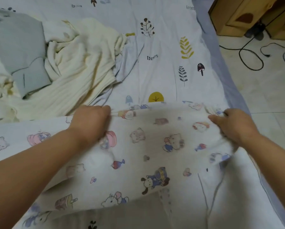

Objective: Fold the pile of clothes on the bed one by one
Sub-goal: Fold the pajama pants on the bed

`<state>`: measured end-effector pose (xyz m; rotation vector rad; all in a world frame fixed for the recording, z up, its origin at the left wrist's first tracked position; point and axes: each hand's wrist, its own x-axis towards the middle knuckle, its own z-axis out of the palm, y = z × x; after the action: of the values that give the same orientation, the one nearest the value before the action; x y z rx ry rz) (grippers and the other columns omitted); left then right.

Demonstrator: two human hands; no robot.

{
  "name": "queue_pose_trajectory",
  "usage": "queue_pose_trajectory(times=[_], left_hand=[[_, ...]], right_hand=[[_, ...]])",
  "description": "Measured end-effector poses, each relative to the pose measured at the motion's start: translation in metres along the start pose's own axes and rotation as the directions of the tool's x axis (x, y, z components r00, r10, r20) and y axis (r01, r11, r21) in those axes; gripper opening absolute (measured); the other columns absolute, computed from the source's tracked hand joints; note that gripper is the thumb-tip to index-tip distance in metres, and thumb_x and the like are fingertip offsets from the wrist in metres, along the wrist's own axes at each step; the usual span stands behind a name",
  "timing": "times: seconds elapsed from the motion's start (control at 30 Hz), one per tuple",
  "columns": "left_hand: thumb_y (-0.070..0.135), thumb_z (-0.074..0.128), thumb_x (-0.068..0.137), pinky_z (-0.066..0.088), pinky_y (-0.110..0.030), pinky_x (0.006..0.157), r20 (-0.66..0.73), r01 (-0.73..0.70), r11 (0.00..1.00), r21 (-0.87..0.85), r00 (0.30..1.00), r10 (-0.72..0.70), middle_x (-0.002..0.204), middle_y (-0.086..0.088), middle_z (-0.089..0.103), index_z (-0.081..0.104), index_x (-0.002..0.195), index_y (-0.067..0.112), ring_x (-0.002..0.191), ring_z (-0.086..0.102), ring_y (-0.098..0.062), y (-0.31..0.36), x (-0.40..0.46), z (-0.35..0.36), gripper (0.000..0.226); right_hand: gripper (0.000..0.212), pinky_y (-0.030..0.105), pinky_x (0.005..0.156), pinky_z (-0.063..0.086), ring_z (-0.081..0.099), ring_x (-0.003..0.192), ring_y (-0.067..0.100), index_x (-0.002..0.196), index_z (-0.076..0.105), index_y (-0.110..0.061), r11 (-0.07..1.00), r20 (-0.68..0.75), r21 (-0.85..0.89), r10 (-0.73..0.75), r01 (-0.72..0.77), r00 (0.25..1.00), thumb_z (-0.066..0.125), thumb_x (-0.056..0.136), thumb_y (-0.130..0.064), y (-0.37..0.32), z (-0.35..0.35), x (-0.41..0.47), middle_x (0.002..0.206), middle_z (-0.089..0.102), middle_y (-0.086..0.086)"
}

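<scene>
pale printed bed sheet point(163, 63) covers the bed; tiled floor point(262, 90) and cables point(249, 53) to the right. cartoon-print garment point(138, 154) lies spread near the bed's right edge. left hand point(90, 123) and right hand point(234, 124) each pinch its far edge. cream pile point(75, 66) sits far left, bare sheet between.

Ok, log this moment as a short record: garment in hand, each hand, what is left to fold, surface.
garment in hand: cartoon-print garment, white, spread across the near part of the bed
left hand: left hand grips its far edge
right hand: right hand pinches the same edge near the bed's side
left to fold: cream ribbed garment and grey-green garment, crumpled together at far left
surface: bed sheet printed with trees and mushrooms
</scene>
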<state>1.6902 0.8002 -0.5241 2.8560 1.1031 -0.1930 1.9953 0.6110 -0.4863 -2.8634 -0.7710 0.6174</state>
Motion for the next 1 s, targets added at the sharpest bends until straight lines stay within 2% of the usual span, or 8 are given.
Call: queue_pose_trajectory(times=[0.17, 0.27, 0.4, 0.5, 0.6, 0.7, 0.8, 1.0], left_hand=[[0.025, 0.047, 0.096, 0.023, -0.031, 0.06, 0.151, 0.003, 0.869, -0.495, 0.985, 0.083, 0.068, 0.001, 0.049, 0.047, 0.072, 0.013, 0.073, 0.048, -0.023, 0.039, 0.019, -0.011, 0.026], [0.021, 0.048, 0.094, 0.032, -0.031, 0.067, 0.156, 0.088, 0.972, -0.218, 0.986, -0.055, 0.099, -0.009, 0.057, 0.049, 0.095, 0.014, 0.091, 0.053, -0.028, 0.066, 0.026, -0.015, 0.008], [0.004, 0.069, 0.069, 0.042, -0.045, 0.091, -0.23, -0.11, 0.99, -0.084, 0.969, 0.088, 0.13, -0.02, 0.05, 0.05, 0.125, 0.005, 0.115, 0.052, -0.036, 0.094, 0.003, 0.0, 0.06], [0.022, 0.06, 0.083, 0.028, -0.052, 0.108, -0.162, -0.304, 0.952, -0.048, 0.942, 0.293, 0.146, -0.016, 0.038, 0.042, 0.138, 0.011, 0.133, 0.039, -0.034, 0.103, -0.022, 0.018, 0.06], [0.042, 0.02, 0.099, -0.007, -0.039, 0.115, 0.165, -0.153, 0.985, -0.074, 0.973, 0.163, 0.157, -0.001, -0.01, -0.003, 0.149, 0.027, 0.145, -0.009, -0.022, 0.091, -0.034, 0.035, 0.057], [0.042, 0.021, 0.099, 0.002, -0.036, 0.116, 0.202, -0.043, 0.996, -0.076, 0.978, 0.058, 0.158, 0.0, -0.005, 0.003, 0.149, 0.025, 0.145, -0.005, -0.02, 0.089, -0.034, 0.036, 0.056], [0.026, 0.037, 0.095, 0.03, -0.032, 0.092, 0.076, 0.038, 0.996, -0.075, 0.997, -0.032, 0.138, -0.007, 0.037, 0.04, 0.129, 0.014, 0.127, 0.033, -0.026, 0.089, -0.036, 0.017, 0.036], [0.008, 0.042, 0.084, 0.022, -0.031, 0.069, 0.007, 0.185, 0.982, 0.044, 0.983, -0.185, 0.111, -0.006, 0.046, 0.041, 0.107, 0.014, 0.098, 0.042, -0.025, 0.057, -0.082, -0.006, 0.024]], right_hand=[[0.034, 0.041, 0.072, 0.043, 0.055, 0.08, 0.037, 0.068, 0.054, -0.006, 0.993, -0.062, -0.09, 0.07, -0.076, 0.996, 0.059, 0.087, -0.035, 0.05, -0.047, -0.001, 0.077, 0.059, 0.019], [0.034, 0.046, 0.087, 0.043, 0.053, 0.099, 0.042, 0.1, 0.056, -0.002, 0.976, -0.126, -0.122, 0.165, -0.181, 0.978, 0.056, 0.089, -0.035, 0.056, -0.034, -0.001, 0.107, 0.058, 0.028], [0.06, 0.052, 0.101, 0.027, 0.033, 0.126, 0.042, 0.137, 0.033, -0.004, 0.992, -0.365, -0.125, -0.025, -0.023, 0.93, 0.056, 0.087, -0.027, 0.021, 0.009, -0.03, 0.136, 0.036, 0.029], [0.067, 0.049, 0.114, 0.007, 0.004, 0.144, 0.028, 0.148, 0.014, -0.016, 0.9, -0.161, -0.266, -0.395, 0.346, 0.904, 0.044, 0.093, -0.039, -0.006, 0.052, -0.059, 0.156, 0.008, 0.015], [0.064, 0.047, 0.115, -0.005, -0.011, 0.145, 0.02, 0.149, -0.004, -0.026, 0.794, 0.123, -0.386, -0.461, 0.47, 0.879, 0.022, 0.096, -0.05, -0.011, 0.085, -0.068, 0.158, -0.011, 0.001], [0.063, 0.045, 0.117, 0.004, -0.002, 0.145, 0.023, 0.149, 0.001, -0.023, 0.822, 0.118, -0.421, -0.369, 0.383, 0.922, 0.015, 0.095, -0.053, -0.006, 0.085, -0.064, 0.158, -0.003, 0.003], [0.059, 0.046, 0.115, 0.015, 0.017, 0.141, 0.028, 0.145, 0.02, -0.019, 0.841, 0.071, -0.466, -0.276, 0.276, 0.959, 0.019, 0.096, -0.05, -0.009, 0.071, -0.066, 0.154, 0.02, 0.009], [0.028, 0.041, 0.092, 0.039, 0.052, 0.105, 0.027, 0.115, 0.053, -0.012, 0.804, -0.011, -0.505, -0.371, 0.315, 0.929, 0.035, 0.097, -0.024, -0.04, 0.054, -0.094, 0.113, 0.057, 0.008]])
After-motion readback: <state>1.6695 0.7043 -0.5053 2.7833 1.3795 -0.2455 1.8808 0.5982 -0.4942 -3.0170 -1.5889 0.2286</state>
